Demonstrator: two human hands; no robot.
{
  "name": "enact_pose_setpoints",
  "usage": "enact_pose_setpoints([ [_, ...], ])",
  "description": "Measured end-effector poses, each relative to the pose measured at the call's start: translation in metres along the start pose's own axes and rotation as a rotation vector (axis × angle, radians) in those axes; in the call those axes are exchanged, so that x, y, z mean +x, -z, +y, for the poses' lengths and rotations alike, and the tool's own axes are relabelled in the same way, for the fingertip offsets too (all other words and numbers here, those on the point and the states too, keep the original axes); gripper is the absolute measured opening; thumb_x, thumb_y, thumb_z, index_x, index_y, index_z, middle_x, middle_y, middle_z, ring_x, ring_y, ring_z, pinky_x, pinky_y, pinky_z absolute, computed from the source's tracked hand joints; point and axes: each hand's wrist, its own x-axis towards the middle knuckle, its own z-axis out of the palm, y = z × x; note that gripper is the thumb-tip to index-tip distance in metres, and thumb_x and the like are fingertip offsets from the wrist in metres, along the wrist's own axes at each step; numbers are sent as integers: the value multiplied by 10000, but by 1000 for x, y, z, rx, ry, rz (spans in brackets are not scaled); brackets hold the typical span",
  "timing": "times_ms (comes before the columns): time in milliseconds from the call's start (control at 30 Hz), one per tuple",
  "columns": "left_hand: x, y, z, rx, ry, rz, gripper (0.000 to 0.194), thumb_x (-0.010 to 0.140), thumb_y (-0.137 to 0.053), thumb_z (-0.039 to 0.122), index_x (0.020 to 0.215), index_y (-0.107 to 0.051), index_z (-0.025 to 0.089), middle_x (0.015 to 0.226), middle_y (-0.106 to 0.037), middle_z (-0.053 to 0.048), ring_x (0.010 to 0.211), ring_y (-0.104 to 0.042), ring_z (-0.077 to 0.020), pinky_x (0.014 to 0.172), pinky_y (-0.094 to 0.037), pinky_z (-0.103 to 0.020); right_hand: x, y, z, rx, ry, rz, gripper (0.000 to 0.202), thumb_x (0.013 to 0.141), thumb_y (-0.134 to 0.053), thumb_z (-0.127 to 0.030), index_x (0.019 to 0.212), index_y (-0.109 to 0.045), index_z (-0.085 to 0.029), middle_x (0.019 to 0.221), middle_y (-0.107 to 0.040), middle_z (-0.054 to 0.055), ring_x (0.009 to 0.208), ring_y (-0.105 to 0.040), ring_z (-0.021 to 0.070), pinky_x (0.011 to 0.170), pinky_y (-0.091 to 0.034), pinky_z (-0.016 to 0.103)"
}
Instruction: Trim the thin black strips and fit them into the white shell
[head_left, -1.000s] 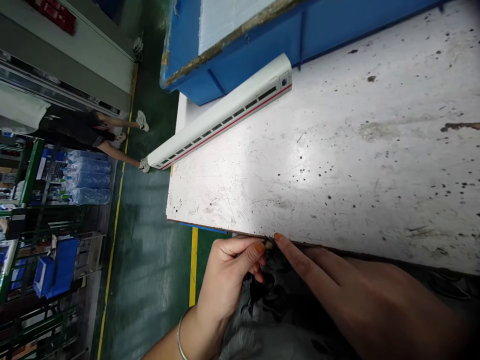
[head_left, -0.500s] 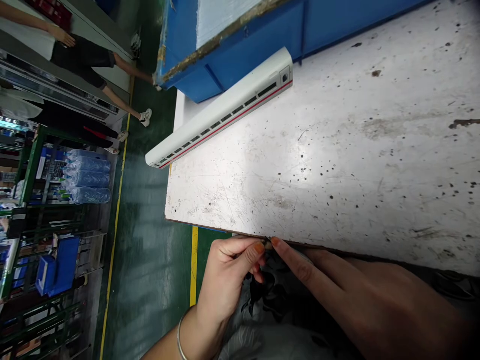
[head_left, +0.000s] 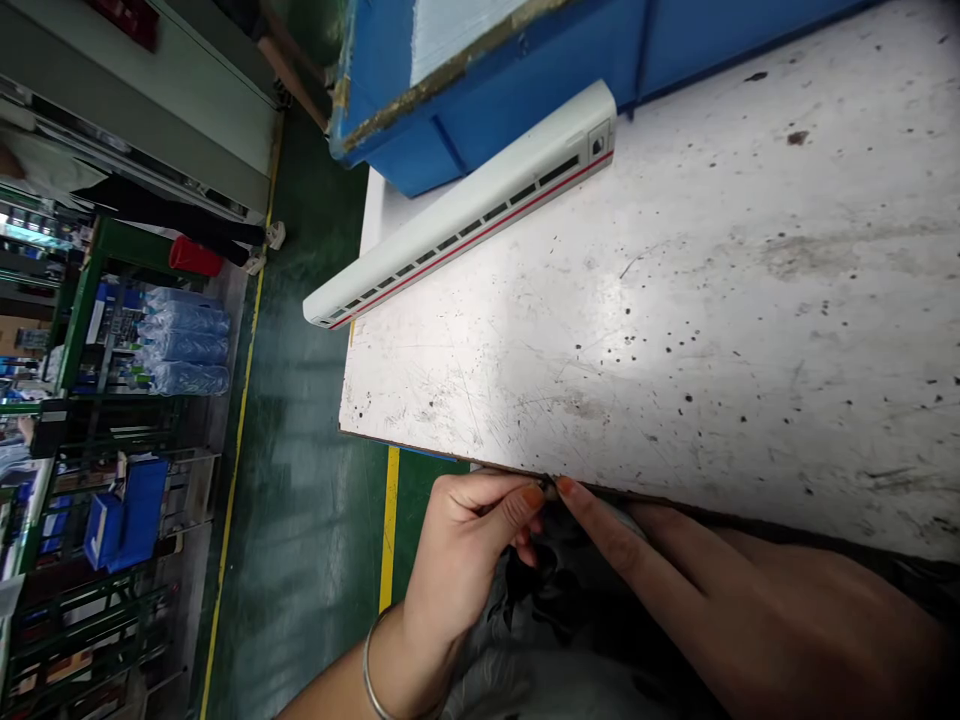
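At the near edge of the white table [head_left: 660,330], my left hand [head_left: 472,550] is closed in a pinch, thumb against forefinger. A tiny dark thing shows at its fingertips, too small to name. My right hand [head_left: 720,590] comes from the right, its forefinger tip beside the left fingertips; a pale edge shows under that finger, and the other fingertips are hidden. Farther back on the table, a long white train-shaped shell [head_left: 480,210] with dark windows and a red stripe lies slantwise, touched by neither hand.
A large blue bin [head_left: 510,110] stands at the table's back edge. Left of the table are a green floor with yellow lines, green shelving with wrapped bottles [head_left: 187,340], blue bins [head_left: 127,515], a red bucket [head_left: 195,257] and people's legs [head_left: 202,220].
The view has shifted slightly, so table, shell and bin appear a little to the right. One walking person has moved mostly out of view at the top. Both hands keep nearly the same pose.
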Motion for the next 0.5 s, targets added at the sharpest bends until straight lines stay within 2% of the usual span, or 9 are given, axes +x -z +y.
enact_pose_setpoints([
  [200, 0, 1, -1, 3, -9, -6, 334, 885, -747, 352, 616, -722, 155, 597, -596, -2, 514, -538, -109, 493, -442, -224, 0, -2, 5, 51, 29, -27, 712, 792, -637, -424, 1415, -619, -79, 1008, -775, 97, 466, -541, 179, 306, -393, 360],
  [400, 2, 0, -1, -4, -19, -15, 339, 885, -756, 361, 617, -732, 155, 597, -597, 0, 516, -540, -103, 496, -442, -214, -2, 0, 7, 33, 46, -44, 779, 723, -665, -347, 1456, -592, -91, 1060, -775, 85, 484, -561, 159, 329, -422, 341],
  [500, 2, -1, 0, -6, -21, -5, 321, 877, -763, 346, 619, -743, 156, 597, -604, -3, 510, -543, -106, 490, -437, -217, -1, 2, 5, 29, 45, -61, 763, 752, -665, -358, 1452, -587, -66, 1068, -770, 109, 470, -546, 165, 334, -420, 356],
])
